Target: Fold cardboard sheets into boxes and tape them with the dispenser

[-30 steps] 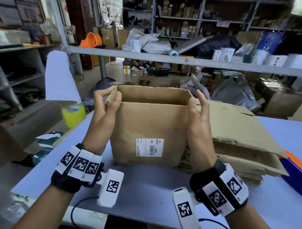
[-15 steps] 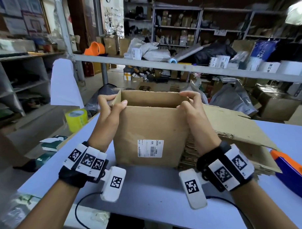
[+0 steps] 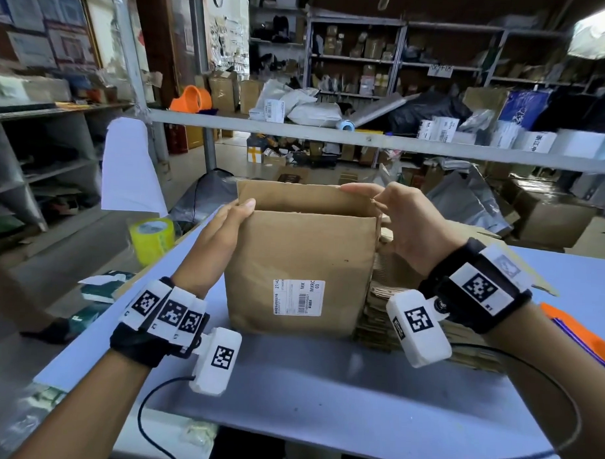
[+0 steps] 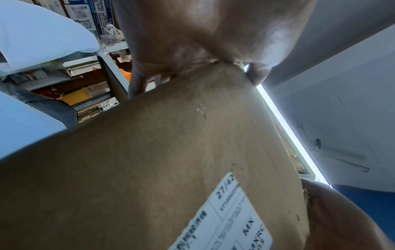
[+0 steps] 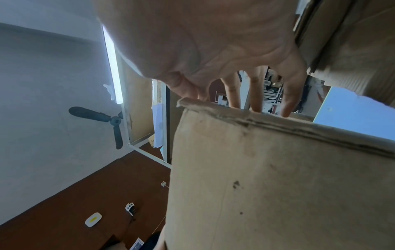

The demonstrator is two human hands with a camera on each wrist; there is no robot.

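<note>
Head camera looks forward and down over the bench [image 3: 323,384]; both wrist cameras look up, close against the cardboard box [image 3: 300,263], which all views share.

Blue table [image 3: 323,384] (box [image 3: 300,263], flat cardboard stack [image 3: 387,311])

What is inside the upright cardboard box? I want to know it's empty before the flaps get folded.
Inside the cardboard box, only the bare brown far wall near the top shows. The near wall covers everything lower, so the bottom cannot be seen. The left hand and right hand hold its upper corners.
</note>
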